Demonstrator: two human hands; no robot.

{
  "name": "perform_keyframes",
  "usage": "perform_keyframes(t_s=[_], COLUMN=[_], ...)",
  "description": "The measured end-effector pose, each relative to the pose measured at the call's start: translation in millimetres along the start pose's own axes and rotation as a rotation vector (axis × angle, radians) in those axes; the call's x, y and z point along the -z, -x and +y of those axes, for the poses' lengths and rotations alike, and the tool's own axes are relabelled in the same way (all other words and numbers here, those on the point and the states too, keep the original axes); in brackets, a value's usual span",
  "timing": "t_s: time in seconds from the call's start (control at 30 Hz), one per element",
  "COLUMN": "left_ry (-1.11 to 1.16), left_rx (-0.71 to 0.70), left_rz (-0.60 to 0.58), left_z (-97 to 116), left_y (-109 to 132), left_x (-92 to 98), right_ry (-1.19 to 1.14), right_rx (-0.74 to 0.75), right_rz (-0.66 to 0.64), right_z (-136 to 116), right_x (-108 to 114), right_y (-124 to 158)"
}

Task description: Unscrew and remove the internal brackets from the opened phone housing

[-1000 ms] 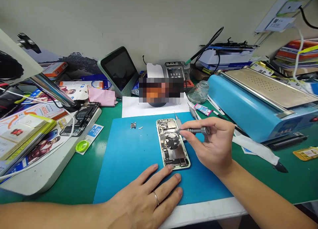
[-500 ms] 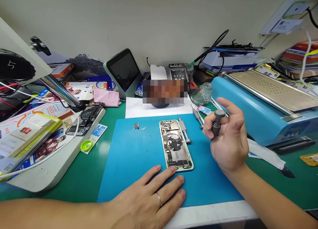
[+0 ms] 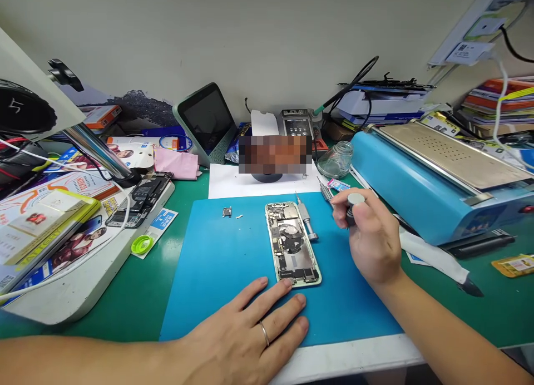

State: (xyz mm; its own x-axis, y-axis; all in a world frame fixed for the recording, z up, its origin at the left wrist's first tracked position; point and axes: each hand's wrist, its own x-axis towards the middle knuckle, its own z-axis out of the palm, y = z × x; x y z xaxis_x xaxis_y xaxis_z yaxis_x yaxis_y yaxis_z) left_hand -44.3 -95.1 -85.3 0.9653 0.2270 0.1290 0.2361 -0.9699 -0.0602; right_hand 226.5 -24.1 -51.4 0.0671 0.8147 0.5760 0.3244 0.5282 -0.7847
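An opened phone [image 3: 292, 243] with its circuit boards showing lies on a blue mat [image 3: 217, 262]. My left hand [image 3: 246, 335] rests flat on the mat, fingers spread, fingertips touching the phone's near end; a ring is on one finger. My right hand [image 3: 369, 235] is to the right of the phone, fingers curled round a grey screwdriver [image 3: 352, 204] held upright with its round cap on top. A second screwdriver [image 3: 306, 223] lies on the mat along the phone's right side. Two tiny loose parts [image 3: 231, 212] sit on the mat at upper left.
A blue machine with a metal top [image 3: 434, 168] stands at the right. A glass jar [image 3: 336, 158], a small device [image 3: 296, 122] and a tilted tablet [image 3: 204, 123] line the back. A white stand with another opened phone [image 3: 139, 198] and boxes fills the left.
My right hand lifted the screwdriver off the phone, turned it upright and drew it to the right of the phone, then lowered it. My left hand stayed put.
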Motion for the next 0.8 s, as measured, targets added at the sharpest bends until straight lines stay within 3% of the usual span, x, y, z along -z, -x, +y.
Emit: perform_keyframes(t_s=[0.13, 0.3, 0.4, 0.8], left_ry=[0.003, 0.014, 0.008, 0.006], left_rx=[0.000, 0.003, 0.000, 0.017], left_rz=[-0.007, -0.011, 0.002, -0.026], left_z=[1, 0, 0, 1], left_y=[2, 0, 0, 1], left_x=[2.0, 2.2, 1.1, 5.4], right_ry=[0.066, 0.402, 0.500, 0.604], right_rx=[0.044, 0.270, 0.352, 0.370], right_rz=[-0.083, -0.452, -0.497, -0.708], right_z=[0, -3, 5, 42], right_x=[10, 27, 37, 48], right_y=[-17, -41, -45, -24])
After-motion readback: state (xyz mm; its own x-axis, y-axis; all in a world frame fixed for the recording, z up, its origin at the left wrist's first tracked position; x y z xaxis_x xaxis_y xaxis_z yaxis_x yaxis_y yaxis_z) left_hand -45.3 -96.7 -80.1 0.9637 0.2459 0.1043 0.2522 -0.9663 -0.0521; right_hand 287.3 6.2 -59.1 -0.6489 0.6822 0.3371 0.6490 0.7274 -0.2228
